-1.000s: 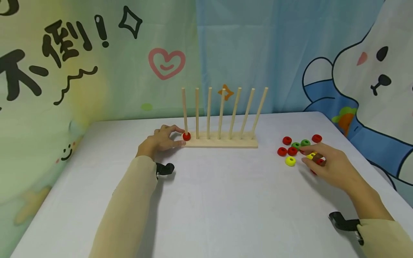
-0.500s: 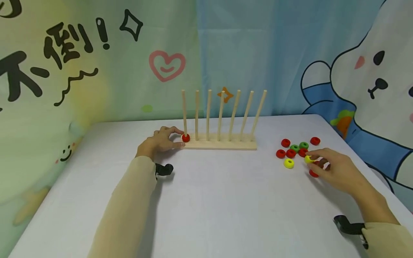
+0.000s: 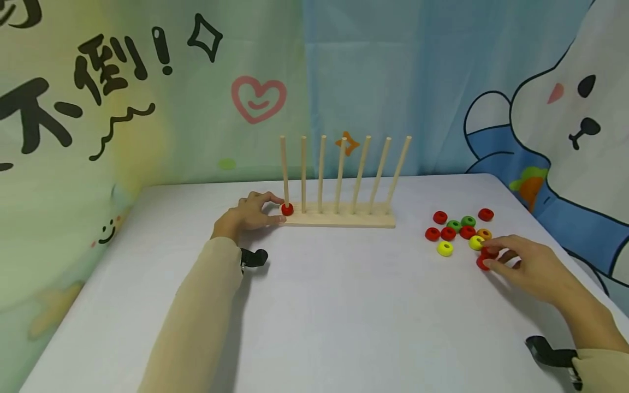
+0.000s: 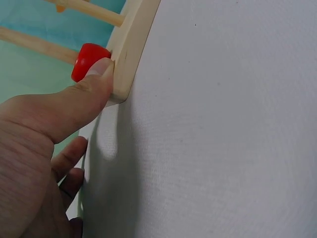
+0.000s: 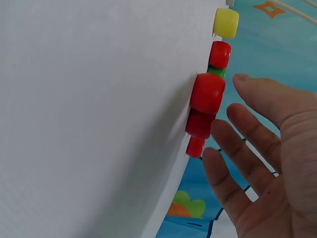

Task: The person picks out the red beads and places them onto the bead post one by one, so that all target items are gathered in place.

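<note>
At the left end of a wooden peg stand [image 3: 339,220], my left hand [image 3: 249,213] grips the base between thumb and fingers. A red bead [image 3: 287,209] sits low on the leftmost peg; in the left wrist view the thumb [image 4: 91,87] lies against the base corner beside that bead. Over on the right, my right hand [image 3: 538,267] reaches to a group of loose beads, thumb and index finger spread around the nearest red bead [image 3: 482,263]. In the right wrist view, a gap shows between the right fingers and this red bead [image 5: 208,93].
Loose red, green, yellow and orange beads lie on the white table [image 3: 344,316], among them a yellow bead [image 3: 445,249], a green bead [image 3: 468,221] and an orange bead [image 3: 484,233]. A printed curtain [image 3: 363,71] hangs behind the table.
My right hand has moved right and toward me, from over the yellow and red beads to the nearest red ones, uncovering the orange bead. My left hand stays on the stand.
</note>
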Available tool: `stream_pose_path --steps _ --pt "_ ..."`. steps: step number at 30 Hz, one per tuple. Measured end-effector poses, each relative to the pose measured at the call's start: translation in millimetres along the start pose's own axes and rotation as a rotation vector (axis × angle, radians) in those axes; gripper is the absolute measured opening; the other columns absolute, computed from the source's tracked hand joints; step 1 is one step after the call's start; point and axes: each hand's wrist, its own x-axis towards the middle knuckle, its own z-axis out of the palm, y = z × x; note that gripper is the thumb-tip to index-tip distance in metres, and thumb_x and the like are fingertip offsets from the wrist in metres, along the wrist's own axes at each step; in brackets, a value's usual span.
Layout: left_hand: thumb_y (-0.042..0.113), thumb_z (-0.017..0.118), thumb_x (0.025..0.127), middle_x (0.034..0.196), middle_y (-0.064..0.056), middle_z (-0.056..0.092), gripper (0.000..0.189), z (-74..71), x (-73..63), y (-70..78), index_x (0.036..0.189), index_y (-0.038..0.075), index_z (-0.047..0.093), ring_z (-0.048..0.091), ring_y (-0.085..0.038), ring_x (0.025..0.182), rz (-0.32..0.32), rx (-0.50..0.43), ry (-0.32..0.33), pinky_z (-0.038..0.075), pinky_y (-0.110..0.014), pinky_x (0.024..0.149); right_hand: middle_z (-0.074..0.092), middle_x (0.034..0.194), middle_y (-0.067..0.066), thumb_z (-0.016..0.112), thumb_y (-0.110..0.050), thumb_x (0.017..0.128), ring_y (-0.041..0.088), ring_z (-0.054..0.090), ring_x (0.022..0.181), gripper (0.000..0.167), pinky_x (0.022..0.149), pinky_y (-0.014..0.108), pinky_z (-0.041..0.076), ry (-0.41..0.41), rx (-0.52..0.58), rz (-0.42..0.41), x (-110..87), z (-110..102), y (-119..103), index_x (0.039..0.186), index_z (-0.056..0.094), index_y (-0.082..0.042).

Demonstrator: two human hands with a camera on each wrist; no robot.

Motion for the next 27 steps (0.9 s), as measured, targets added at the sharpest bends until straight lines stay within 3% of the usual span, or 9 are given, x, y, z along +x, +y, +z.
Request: stream_pose_path --steps 12,18,27 --pt "0.056 0.066 0.087 0.155 -0.011 0.026 0.059 -0.4 0.4 4.0 0.14 0.039 0.047 0.025 -0.039 0.137 -0.025 -0.002 -0.015 0.027 -0.069 0.102 0.065 0.1 0.008 0.08 -0.022 0.084 0.027 0.063 0.087 0.039 0.066 0.024 0.052 -0.115 0.0 0.02 2.8 -4.2 -7.7 0.116 0.068 -0.004" --pt "0.055 0.066 0.088 0.155 -0.01 0.026 0.056 0.6 -0.6 4.3 0.139 0.04 0.048 0.024 -0.038 0.137 -0.007 -0.003 -0.003 0.027 -0.069 0.102 0.063 0.093 0.008 0.081 -0.02 0.081 0.03 0.064 0.084 0.041 0.071 0.043 0.056 -0.134 -0.035 0.019 5.8 -0.9 -8.1 0.114 0.07 0.001" --pt "0.056 0.066 0.088 0.155 -0.009 0.026 0.057 -0.1 -1.5 2.0 0.14 0.04 0.047 0.024 -0.038 0.138 -0.016 -0.002 -0.002 0.027 -0.07 0.102 0.063 0.106 0.012 0.081 -0.014 0.081 0.032 0.064 0.091 0.041 0.074 0.043 0.057 -0.176 0.03 0.024 6.1 2.5 -10.0 0.117 0.066 -0.004"
